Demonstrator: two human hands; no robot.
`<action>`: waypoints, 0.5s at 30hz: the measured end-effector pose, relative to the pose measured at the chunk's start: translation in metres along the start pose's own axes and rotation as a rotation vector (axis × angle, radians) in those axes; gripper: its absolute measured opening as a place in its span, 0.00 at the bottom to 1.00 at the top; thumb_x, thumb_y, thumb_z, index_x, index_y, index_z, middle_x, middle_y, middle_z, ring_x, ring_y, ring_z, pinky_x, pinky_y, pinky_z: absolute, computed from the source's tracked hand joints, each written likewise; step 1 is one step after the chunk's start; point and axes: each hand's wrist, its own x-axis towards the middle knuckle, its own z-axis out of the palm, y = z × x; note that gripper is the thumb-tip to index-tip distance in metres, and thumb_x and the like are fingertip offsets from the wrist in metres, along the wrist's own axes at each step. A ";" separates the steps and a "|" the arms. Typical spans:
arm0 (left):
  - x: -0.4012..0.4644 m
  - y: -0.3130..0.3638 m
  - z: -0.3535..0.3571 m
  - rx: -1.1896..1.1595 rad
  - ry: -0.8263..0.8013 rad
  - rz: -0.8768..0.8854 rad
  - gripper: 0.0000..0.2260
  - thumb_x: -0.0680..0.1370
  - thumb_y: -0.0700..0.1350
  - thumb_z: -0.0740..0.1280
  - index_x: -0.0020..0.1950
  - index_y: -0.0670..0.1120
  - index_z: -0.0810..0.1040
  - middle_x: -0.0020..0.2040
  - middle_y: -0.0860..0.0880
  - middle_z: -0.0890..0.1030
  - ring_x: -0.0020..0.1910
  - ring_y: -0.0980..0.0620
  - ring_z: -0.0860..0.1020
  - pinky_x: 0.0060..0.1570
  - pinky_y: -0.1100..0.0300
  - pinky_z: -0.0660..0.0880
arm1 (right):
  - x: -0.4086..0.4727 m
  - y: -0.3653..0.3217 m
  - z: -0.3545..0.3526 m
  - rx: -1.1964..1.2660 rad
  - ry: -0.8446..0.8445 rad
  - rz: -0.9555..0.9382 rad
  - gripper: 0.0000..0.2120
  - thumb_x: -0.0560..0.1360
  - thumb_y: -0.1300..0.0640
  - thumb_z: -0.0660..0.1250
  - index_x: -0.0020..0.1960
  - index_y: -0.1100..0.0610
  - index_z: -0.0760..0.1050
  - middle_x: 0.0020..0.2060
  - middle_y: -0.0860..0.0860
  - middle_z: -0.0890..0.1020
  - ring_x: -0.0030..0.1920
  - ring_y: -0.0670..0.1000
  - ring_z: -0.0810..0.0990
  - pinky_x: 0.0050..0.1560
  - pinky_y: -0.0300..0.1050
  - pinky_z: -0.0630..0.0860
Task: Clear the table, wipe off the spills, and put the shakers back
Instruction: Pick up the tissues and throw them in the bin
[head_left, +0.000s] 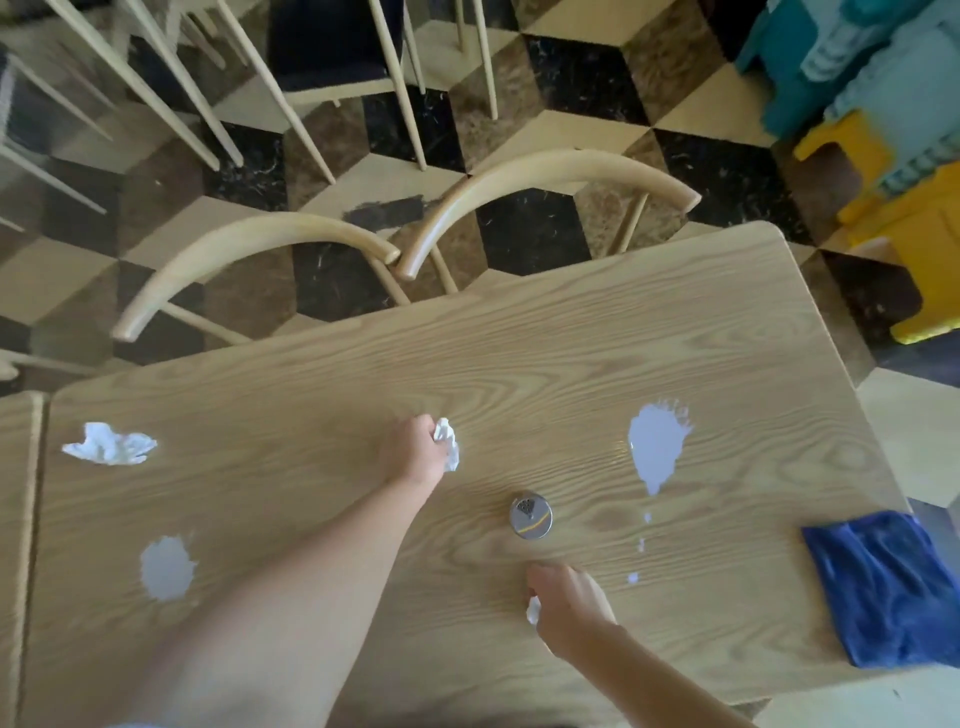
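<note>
On the light wooden table (545, 343), my left hand (413, 452) grips a crumpled white tissue (449, 441) near the middle. My right hand (569, 605) holds a second small white tissue wad (533, 609) close to the front edge. Between the hands stands a shaker with a metal lid (530, 516), untouched. A third crumpled tissue (110, 443) lies at the far left. One pale spill (657, 447) spreads at the right with a few small drops (640, 545) below it. Another spill (166, 567) sits at the front left. A folded blue cloth (883, 587) lies at the right edge.
Two wooden chairs (545, 179) (244, 249) are pushed against the table's far side. More chair legs stand on the patterned tile floor beyond. Teal and yellow plastic stools (893, 156) are stacked at the upper right. A second table's edge (21, 519) adjoins on the left.
</note>
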 end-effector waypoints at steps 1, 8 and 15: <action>-0.002 -0.002 0.000 -0.033 -0.006 0.005 0.08 0.74 0.43 0.64 0.34 0.47 0.70 0.41 0.44 0.81 0.45 0.40 0.81 0.38 0.56 0.71 | 0.000 -0.001 -0.004 -0.008 -0.018 0.006 0.11 0.71 0.64 0.63 0.40 0.48 0.71 0.32 0.44 0.73 0.39 0.54 0.73 0.27 0.39 0.60; -0.035 -0.066 -0.036 -0.386 0.206 -0.044 0.03 0.74 0.35 0.59 0.42 0.43 0.68 0.45 0.48 0.71 0.37 0.55 0.70 0.33 0.69 0.65 | 0.006 0.007 -0.005 0.062 -0.030 0.069 0.08 0.66 0.57 0.56 0.43 0.53 0.72 0.36 0.44 0.84 0.38 0.52 0.82 0.34 0.46 0.75; -0.026 -0.244 -0.101 -0.838 0.371 -0.465 0.08 0.76 0.37 0.59 0.53 0.41 0.75 0.46 0.45 0.81 0.42 0.44 0.78 0.36 0.59 0.70 | 0.009 -0.018 0.002 -0.175 0.001 0.091 0.10 0.68 0.63 0.65 0.42 0.49 0.68 0.33 0.39 0.75 0.37 0.50 0.75 0.32 0.41 0.68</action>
